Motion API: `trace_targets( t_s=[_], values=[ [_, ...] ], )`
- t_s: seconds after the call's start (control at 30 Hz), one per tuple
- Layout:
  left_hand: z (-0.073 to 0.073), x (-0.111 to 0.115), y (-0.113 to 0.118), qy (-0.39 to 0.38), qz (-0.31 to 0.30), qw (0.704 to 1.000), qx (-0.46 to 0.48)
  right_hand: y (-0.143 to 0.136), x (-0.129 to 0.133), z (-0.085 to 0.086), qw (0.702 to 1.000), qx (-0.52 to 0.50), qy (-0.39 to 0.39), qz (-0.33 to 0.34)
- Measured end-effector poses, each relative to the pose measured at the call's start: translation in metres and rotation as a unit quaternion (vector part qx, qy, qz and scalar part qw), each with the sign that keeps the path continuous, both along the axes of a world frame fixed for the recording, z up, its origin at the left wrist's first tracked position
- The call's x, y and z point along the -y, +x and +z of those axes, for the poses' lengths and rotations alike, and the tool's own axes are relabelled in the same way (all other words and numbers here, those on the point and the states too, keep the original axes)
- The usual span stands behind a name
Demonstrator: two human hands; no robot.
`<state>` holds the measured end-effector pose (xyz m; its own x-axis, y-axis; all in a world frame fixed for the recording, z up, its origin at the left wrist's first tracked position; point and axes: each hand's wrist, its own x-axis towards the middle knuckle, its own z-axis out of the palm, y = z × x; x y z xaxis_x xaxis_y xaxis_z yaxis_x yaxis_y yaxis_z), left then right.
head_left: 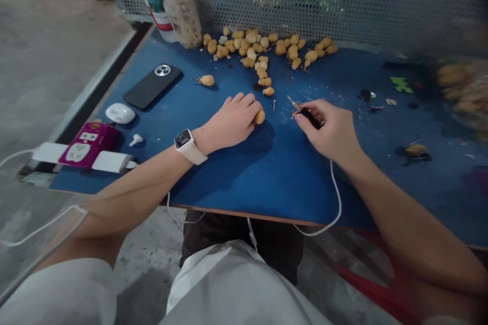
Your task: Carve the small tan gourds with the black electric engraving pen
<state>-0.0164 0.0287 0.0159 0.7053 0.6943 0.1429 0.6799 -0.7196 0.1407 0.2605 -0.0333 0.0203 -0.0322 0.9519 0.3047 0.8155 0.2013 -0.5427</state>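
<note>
My left hand point(237, 119), with a white watch on its wrist, has its fingers closed around a small tan gourd point(260, 116) over the blue table point(244, 177). To the right, my right hand point(328, 128) grips a black-handled tool point(310, 118) with a thin tip pointing up and left. A white cable hangs below this hand. Just beyond the two hands, a line of small gourds point(269, 91) leads back to a larger pile point(249, 45). Pale crumbs lie around the tool's tip.
At the left are a black phone point(152, 86), a white earbud case point(120, 113), an earbud point(136, 139) and a purple power adapter point(89, 144). Bottles point(183, 18) stand at the back left by a perforated metal panel point(305, 5). A bag of gourds point(467, 91) sits at right.
</note>
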Motion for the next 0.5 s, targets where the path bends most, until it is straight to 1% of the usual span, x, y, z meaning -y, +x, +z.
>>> trace_targets(
  t_s=[0.07,0.17,0.23,0.33,0.4,0.43,0.5],
  values=[
    [0.0,0.001,0.001,0.002,-0.005,0.999,-0.033,-0.001,-0.002,-0.003,1.0,-0.003,-0.005,0.004],
    [0.004,0.003,0.002,-0.005,-0.013,0.999,-0.048,-0.001,-0.006,-0.01,1.0,-0.01,-0.011,0.018],
    [0.012,0.003,0.003,-0.011,-0.015,0.998,-0.059,-0.001,-0.008,-0.012,0.999,-0.006,-0.02,0.025],
    [0.033,0.003,-0.006,-0.014,0.009,0.996,-0.089,-0.001,-0.011,-0.014,0.999,0.0,-0.028,0.025],
    [0.049,0.003,-0.023,-0.019,0.036,0.994,-0.099,-0.001,-0.011,-0.014,0.999,-0.005,-0.03,0.024],
    [0.056,0.003,-0.036,-0.019,0.046,0.993,-0.103,-0.002,-0.011,-0.014,0.999,-0.007,-0.029,0.024],
    [0.067,0.006,-0.07,-0.007,0.086,0.991,-0.098,-0.003,-0.009,-0.014,0.999,-0.009,-0.028,0.026]
  ],
)
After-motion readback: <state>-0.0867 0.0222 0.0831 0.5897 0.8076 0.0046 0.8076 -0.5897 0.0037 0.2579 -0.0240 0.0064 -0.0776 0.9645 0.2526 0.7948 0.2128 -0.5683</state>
